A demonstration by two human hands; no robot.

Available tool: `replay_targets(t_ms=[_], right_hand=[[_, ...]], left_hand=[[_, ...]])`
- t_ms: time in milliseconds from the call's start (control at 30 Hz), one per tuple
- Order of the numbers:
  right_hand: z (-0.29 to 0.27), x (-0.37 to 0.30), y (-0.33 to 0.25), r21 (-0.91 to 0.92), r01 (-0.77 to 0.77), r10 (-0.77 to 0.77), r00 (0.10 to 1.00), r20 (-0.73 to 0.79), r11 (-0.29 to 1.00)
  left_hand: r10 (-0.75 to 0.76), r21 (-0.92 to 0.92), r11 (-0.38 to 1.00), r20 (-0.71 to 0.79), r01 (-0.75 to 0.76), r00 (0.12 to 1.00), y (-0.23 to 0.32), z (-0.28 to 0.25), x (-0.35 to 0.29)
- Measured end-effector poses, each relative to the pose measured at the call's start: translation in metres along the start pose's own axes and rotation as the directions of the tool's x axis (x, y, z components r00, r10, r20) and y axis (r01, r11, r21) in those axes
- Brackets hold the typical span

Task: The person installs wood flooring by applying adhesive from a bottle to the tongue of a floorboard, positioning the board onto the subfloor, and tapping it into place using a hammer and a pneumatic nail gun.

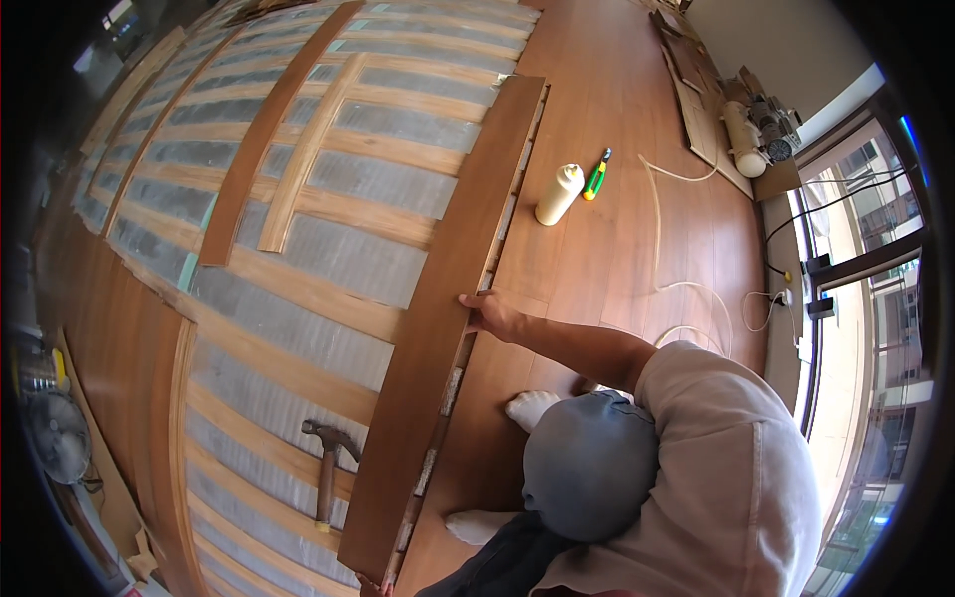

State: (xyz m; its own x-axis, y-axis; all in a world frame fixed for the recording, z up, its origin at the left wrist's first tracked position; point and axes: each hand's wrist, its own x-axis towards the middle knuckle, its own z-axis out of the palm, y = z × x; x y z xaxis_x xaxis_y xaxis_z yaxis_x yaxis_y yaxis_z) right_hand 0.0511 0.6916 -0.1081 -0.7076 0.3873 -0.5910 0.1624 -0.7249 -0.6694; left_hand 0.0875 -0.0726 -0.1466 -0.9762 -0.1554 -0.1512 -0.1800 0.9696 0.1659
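Observation:
My right hand (487, 313) is closed on the near edge of a long brown floorboard (428, 289), thumb on its top face and fingers at the edge, partly hidden. The board lies at a slant over pale wooden battens, beside the laid floor (617, 249). A narrow gap with shiny, silvery bits runs along the board's near edge. My left hand is not visible. Left of the board's lower half, a claw hammer (326, 478) rests on the battens. On the laid floor stand or lie a cream squeeze bottle (557, 199) and a green-and-yellow hand tool (597, 176).
Another brown board (264, 149) and a pale batten (308, 159) lie across the framework. A thin hose (711, 294) curls over the floor toward an air compressor (744, 139) by the window. A fan (60, 435) stands far left. My knee (592, 463) and socked feet are beside the board.

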Motion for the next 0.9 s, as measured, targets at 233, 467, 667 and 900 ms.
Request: replay_targets(t_ms=[233, 467, 667, 900], right_hand=[[-0.004, 0.005, -0.001, 0.158, -0.089, 0.079, 0.994, 0.07, 0.983], [-0.022, 0.01, -0.002, 0.169, -0.016, 0.013, 1.0, 0.019, 0.986], [-0.031, 0.007, -0.002, 0.17, -0.037, 0.033, 0.999, 0.024, 0.985], [-0.041, -0.011, -0.044, -0.528, -0.263, 0.17, 0.961, -0.219, 0.807]], left_hand=[[0.268, -0.709, 0.705, 0.252, -0.011, 0.93, -0.048, -0.016, 0.022], [-0.05, -0.558, 0.775, 0.412, 0.295, 0.91, -0.002, -0.004, 0.029], [-0.117, -0.499, 0.799, 0.418, 0.335, 0.901, 0.017, -0.012, 0.017], [-0.126, -0.544, 0.714, 0.519, 0.44, 0.846, 0.093, -0.024, 0.001]])
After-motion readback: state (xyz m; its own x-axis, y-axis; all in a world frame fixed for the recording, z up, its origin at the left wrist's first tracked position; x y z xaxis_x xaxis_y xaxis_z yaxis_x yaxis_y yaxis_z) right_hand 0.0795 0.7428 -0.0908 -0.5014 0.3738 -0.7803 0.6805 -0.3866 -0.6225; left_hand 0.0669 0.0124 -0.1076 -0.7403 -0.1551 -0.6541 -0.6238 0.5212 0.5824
